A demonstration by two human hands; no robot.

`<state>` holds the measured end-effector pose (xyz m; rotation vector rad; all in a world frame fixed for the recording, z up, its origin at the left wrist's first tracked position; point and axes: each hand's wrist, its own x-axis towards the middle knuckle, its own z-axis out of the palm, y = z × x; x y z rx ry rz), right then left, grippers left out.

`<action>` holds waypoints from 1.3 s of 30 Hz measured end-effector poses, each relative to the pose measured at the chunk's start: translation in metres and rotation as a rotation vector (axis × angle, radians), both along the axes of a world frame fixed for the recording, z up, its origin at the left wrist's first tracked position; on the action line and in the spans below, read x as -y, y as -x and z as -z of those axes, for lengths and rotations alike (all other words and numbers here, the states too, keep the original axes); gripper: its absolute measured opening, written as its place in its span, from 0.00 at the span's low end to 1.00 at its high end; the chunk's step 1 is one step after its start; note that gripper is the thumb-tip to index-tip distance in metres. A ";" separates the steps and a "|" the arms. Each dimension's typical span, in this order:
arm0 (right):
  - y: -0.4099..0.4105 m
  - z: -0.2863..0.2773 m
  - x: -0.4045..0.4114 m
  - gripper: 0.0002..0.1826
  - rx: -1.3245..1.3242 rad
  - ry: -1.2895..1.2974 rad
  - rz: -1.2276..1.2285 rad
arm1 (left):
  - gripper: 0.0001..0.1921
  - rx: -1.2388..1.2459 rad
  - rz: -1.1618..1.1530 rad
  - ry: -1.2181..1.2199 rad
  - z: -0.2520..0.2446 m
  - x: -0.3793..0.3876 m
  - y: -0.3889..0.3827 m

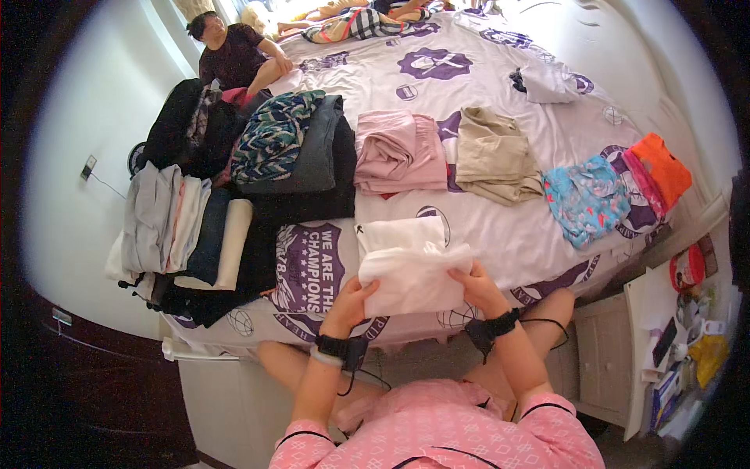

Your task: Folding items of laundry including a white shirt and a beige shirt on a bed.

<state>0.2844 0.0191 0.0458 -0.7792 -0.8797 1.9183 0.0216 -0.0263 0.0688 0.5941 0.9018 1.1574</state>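
Note:
A folded white cloth (413,284) is held between my two hands above the near edge of the bed. My left hand (351,302) grips its left side, thumb on top. On its right side, my right hand (480,287) pinches the cloth the same way. Just beyond it another folded white cloth (401,233) with a small black mark lies on the printed bedsheet (492,234). Farther off are folded pink clothing (401,152) and folded beige trousers (495,155). A light blue patterned garment (586,199) lies to the right.
Stacks of folded clothes fill the left side, with a grey garment (149,217) and a patterned green-blue one (275,138). An orange garment (659,170) lies far right. Another person (231,55) sits at the back left. A cluttered white side table (638,340) stands at right.

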 end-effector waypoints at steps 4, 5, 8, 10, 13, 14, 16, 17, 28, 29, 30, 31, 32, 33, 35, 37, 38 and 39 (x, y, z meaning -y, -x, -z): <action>-0.009 -0.019 0.022 0.10 -0.133 -0.170 -0.209 | 0.15 -0.095 0.066 -0.125 0.011 0.032 0.012; -0.008 -0.017 0.027 0.10 -0.134 -0.158 -0.214 | 0.15 -0.094 0.060 -0.113 0.016 0.041 0.014; -0.009 -0.022 0.036 0.05 -0.213 -0.181 -0.347 | 0.16 -0.118 0.238 -0.238 0.006 0.054 0.009; -0.004 -0.020 0.039 0.06 -0.291 -0.159 -0.391 | 0.16 -0.139 0.293 -0.253 0.008 0.059 0.011; 0.002 -0.016 0.041 0.08 -0.401 -0.157 -0.464 | 0.15 -0.200 0.343 -0.261 0.014 0.064 0.013; 0.002 -0.016 0.043 0.09 -0.368 -0.196 -0.465 | 0.15 -0.212 0.375 -0.252 0.014 0.065 0.015; 0.001 -0.013 0.046 0.10 -0.335 -0.234 -0.467 | 0.14 -0.224 0.407 -0.243 0.015 0.066 0.017; -0.001 -0.009 0.046 0.11 -0.260 -0.208 -0.490 | 0.14 -0.209 0.408 -0.251 0.015 0.067 0.018; 0.000 -0.009 0.054 0.13 -0.180 -0.148 -0.479 | 0.12 -0.177 0.401 -0.403 -0.020 0.062 0.000; 0.001 -0.011 0.055 0.14 -0.202 -0.123 -0.485 | 0.11 -0.133 0.398 -0.377 -0.016 0.063 0.002; 0.002 -0.013 0.056 0.14 -0.224 -0.098 -0.491 | 0.10 -0.089 0.396 -0.351 -0.014 0.063 0.003; 0.003 -0.017 0.056 0.14 -0.225 -0.098 -0.491 | 0.10 -0.089 0.395 -0.351 -0.013 0.063 0.003; 0.004 -0.022 0.056 0.14 -0.254 -0.117 -0.513 | 0.10 -0.118 0.408 -0.374 -0.013 0.062 0.003; 0.003 -0.024 0.055 0.14 -0.282 -0.138 -0.531 | 0.10 -0.146 0.424 -0.398 -0.013 0.061 0.003; 0.001 -0.020 0.055 0.14 -0.253 -0.142 -0.533 | 0.10 -0.180 0.423 -0.298 -0.004 0.065 0.008; 0.001 -0.022 0.055 0.13 -0.228 -0.145 -0.540 | 0.09 -0.218 0.414 -0.196 0.000 0.069 0.011; -0.002 -0.026 0.056 0.13 -0.134 -0.174 -0.531 | 0.09 -0.251 0.388 -0.192 0.002 0.070 0.012; -0.004 -0.031 0.056 0.14 -0.039 -0.204 -0.522 | 0.09 -0.284 0.361 -0.188 0.002 0.072 0.012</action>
